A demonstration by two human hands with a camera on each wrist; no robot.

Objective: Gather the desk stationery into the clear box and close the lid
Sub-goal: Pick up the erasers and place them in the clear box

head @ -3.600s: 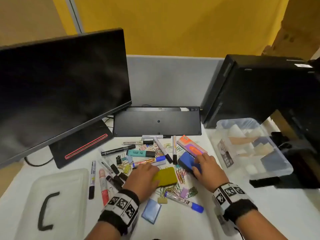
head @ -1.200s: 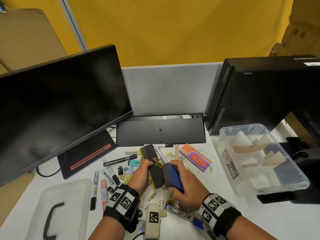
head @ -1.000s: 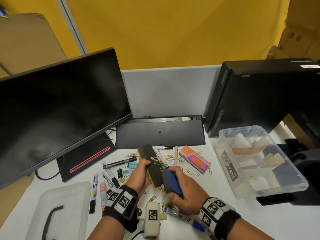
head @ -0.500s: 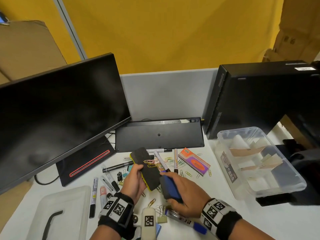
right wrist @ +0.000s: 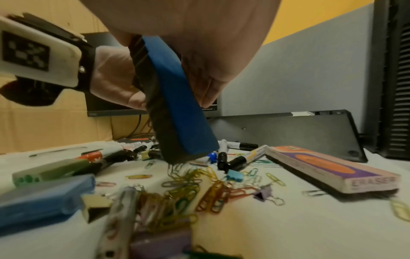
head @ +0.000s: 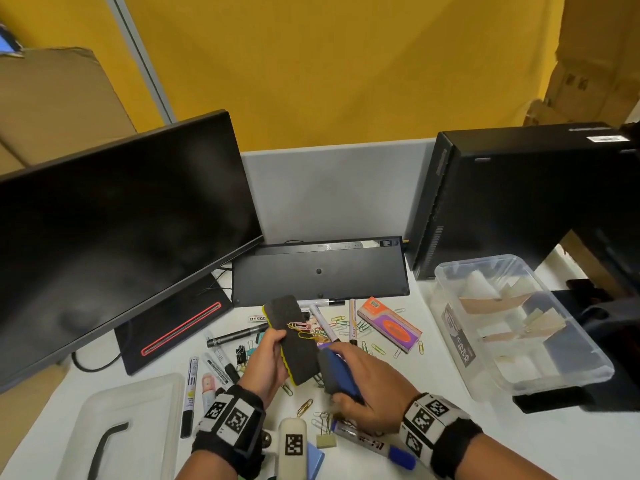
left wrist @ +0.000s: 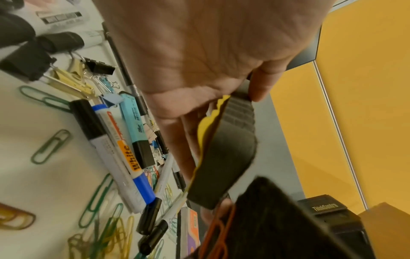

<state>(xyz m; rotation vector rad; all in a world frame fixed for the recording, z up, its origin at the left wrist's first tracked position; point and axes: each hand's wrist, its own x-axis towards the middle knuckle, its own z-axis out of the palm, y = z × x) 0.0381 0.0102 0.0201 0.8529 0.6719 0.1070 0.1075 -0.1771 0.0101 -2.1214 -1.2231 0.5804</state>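
Observation:
My left hand [head: 268,358] grips a yellow-backed board eraser [head: 294,337] above the desk, dark felt side up, with several paper clips [head: 304,329] clinging to the felt. In the left wrist view the thumb and fingers clamp the eraser's [left wrist: 226,157] edges. My right hand [head: 367,379] holds a blue-backed eraser [head: 337,375] close beside it; in the right wrist view it [right wrist: 175,105] hangs on end over the clips. The clear box [head: 485,263] stands open at the right with paper pads inside. Its lid [head: 138,410] lies at the lower left.
Markers [head: 190,389], loose paper clips [head: 377,348], binder clips and an orange-purple eraser pack [head: 389,327] litter the desk under my hands. A monitor [head: 114,237] stands left, an upturned keyboard [head: 318,271] behind, a black computer case [head: 519,195] right.
Both hands have lifted the two erasers off the pile and turned them on edge. Over the last second they have stayed nearly still, the yellow one leaning further back.

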